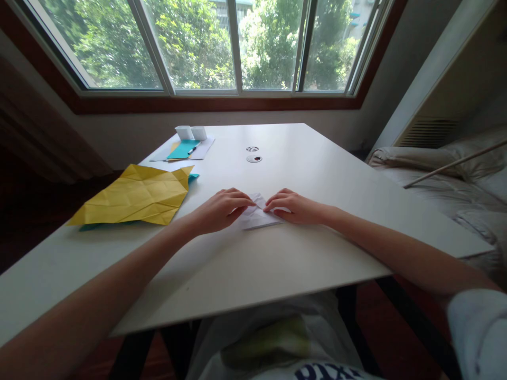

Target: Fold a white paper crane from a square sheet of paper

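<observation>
Paper [259,218] right of yellow sheet [138,195]

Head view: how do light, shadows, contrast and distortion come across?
In the head view, the window is brightest, its foliage washed out in patches; in the head view, soft shadows fall on the table near the left hand; in the head view, the white paper contrasts weakly with the table; the head view's wide angle stretches both forearms.
</observation>
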Motion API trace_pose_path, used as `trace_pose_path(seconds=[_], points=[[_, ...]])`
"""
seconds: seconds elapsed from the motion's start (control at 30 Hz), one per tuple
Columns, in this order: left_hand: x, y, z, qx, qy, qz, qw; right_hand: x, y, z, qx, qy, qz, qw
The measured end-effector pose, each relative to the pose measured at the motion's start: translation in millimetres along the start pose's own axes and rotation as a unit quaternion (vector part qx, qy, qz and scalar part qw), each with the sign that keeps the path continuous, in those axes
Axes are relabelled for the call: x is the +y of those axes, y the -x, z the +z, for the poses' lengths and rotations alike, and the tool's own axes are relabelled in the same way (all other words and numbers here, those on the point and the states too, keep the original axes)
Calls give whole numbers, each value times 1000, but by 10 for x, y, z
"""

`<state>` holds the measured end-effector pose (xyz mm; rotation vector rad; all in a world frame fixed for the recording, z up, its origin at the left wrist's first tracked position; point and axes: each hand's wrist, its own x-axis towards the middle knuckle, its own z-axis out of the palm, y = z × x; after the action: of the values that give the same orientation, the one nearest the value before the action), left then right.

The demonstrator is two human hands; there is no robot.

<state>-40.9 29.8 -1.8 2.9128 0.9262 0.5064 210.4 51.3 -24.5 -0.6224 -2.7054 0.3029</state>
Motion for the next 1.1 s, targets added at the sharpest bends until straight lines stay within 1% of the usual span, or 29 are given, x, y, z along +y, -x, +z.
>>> trace_pose_path(seconds=[0.1,0.23,0.3,0.43,0.53,0.67,0.77,0.87,1.0,1.1], points=[[-47,14,58,10,-20,7,1000,-26,-2,-8,-1,-23,-12,1000],[-59,27,92,-18,-40,14,999,-39,-3,-22,4,-40,-13,999],[-62,32,95,-30,-46,15,998,-32,-7,-30,4,-26,-11,1000],[-57,31,83,-31,-50,20,998,-26,-17,-57,12,44,0,999],[-7,18,53,-39,-34,26,998,-38,-16,-79,14,85,29,996],[114,2,15,-62,4,23,998,-27,-2,-82,3,95,49,994],[185,-1,18,-75,38,30,996,2,8,-63,-13,93,49,994],[208,3,49,-87,63,46,993,23,13,-41,-23,89,42,995],[216,4,91,-92,61,47,993,32,9,-38,-36,73,23,996],[244,-6,98,-98,44,41,993,58,9,-84,-34,60,27,997]])
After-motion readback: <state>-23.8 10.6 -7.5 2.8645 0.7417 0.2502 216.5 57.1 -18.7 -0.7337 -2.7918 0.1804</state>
